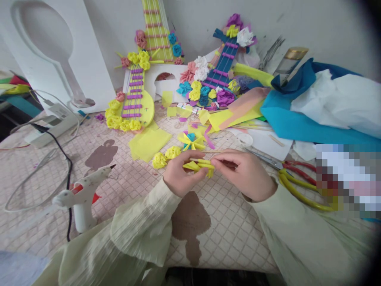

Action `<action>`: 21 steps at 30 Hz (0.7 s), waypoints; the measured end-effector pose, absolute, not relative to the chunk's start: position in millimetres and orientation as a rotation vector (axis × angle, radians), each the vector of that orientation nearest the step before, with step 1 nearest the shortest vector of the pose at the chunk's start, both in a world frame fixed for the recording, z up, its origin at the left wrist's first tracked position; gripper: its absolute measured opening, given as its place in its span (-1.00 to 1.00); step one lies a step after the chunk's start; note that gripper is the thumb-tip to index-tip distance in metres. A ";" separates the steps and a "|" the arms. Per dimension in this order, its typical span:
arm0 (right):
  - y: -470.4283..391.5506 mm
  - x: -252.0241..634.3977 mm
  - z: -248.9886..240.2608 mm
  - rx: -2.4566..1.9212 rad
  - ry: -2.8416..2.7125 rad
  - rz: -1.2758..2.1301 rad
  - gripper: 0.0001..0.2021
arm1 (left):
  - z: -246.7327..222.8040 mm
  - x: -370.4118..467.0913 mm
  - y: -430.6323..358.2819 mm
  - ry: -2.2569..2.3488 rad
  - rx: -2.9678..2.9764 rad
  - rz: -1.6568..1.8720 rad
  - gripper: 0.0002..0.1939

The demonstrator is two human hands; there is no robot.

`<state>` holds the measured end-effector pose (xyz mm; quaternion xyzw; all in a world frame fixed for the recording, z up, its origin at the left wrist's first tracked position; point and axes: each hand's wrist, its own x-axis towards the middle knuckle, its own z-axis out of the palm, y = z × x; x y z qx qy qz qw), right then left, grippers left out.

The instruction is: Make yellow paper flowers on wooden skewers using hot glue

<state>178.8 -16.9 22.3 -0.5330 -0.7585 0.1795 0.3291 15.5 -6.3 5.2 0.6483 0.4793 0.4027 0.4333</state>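
Both my hands meet over the middle of the table, closed on a piece of folded yellow crepe paper (195, 166). My left hand (184, 172) pinches it between thumb and fingers. The fingertips of my right hand (245, 171) grip its right end, where a thin stick seems to run along it; the fingers partly hide this. Just beyond lie two yellow paper flowers (172, 152) and a yellow paper star with a blue centre (191, 141). Yellow paper squares (149, 143) are stacked behind my left hand.
At left lies a white glue gun (86, 194) with a black cord (64, 151) near my left sleeve. Scissors with yellow handles (300, 192) and others with red handles (299, 167) lie right. Behind stand flower-trimmed guitar models (145, 107); blue fabric-like sheets (285, 119) pile up at right.
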 end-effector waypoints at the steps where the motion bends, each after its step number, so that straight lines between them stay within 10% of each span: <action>1: -16.9 178.7 22.5 -1.401 -1.976 0.470 -0.86 | 4.6 15.4 -6.3 1.191 1.620 0.994 -0.70; 21: -17.2 178.3 29.1 -1.394 -1.808 0.727 -0.90 | 8.4 18.5 -9.6 0.974 1.456 1.045 -0.63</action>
